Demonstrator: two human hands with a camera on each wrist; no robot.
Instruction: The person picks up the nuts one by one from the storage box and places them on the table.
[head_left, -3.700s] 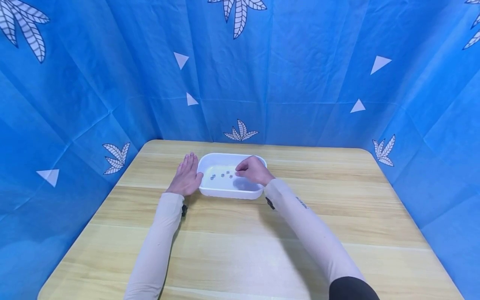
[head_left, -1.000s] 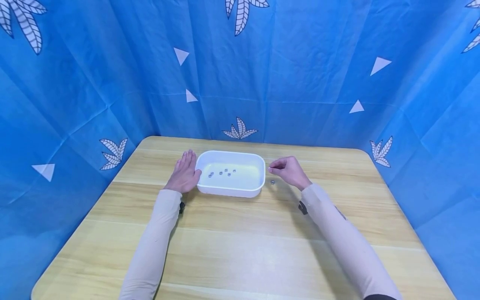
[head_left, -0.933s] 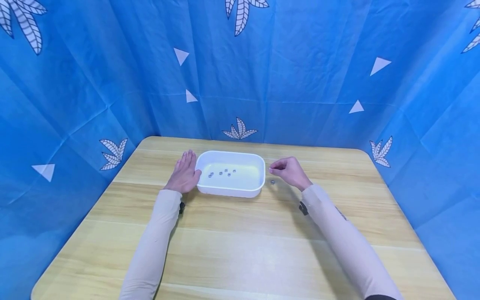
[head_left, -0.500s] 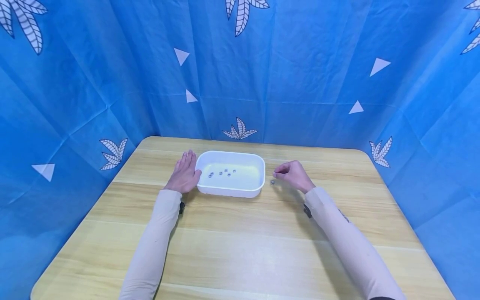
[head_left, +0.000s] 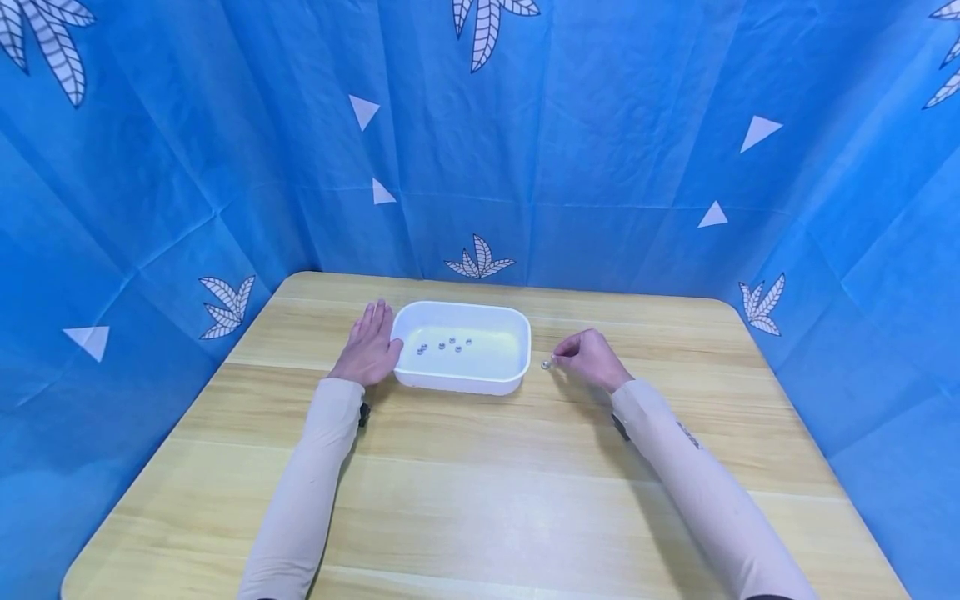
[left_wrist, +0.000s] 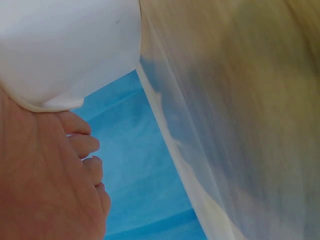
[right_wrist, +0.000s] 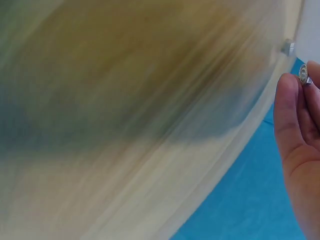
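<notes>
A white plastic tub sits at the back of the table, with several small metal nuts spread over its floor. My left hand lies beside its left end, fingers straight, thumb at the rim; the left wrist view shows the palm against the tub wall. To the right of the tub, my right hand pinches a small round metal nut between thumb and fingertips. Another nut lies on the tabletop just left of those fingertips. Whether the two nuts touch is too small to tell.
The wood-patterned table has rounded back corners. Behind it and on both sides hangs a blue curtain printed with white leaves and triangles.
My right hand has come out of the tub to its right, then lowered toward the table nut. One nut lies in the tub where its fingertips were. The left hand stays put.
</notes>
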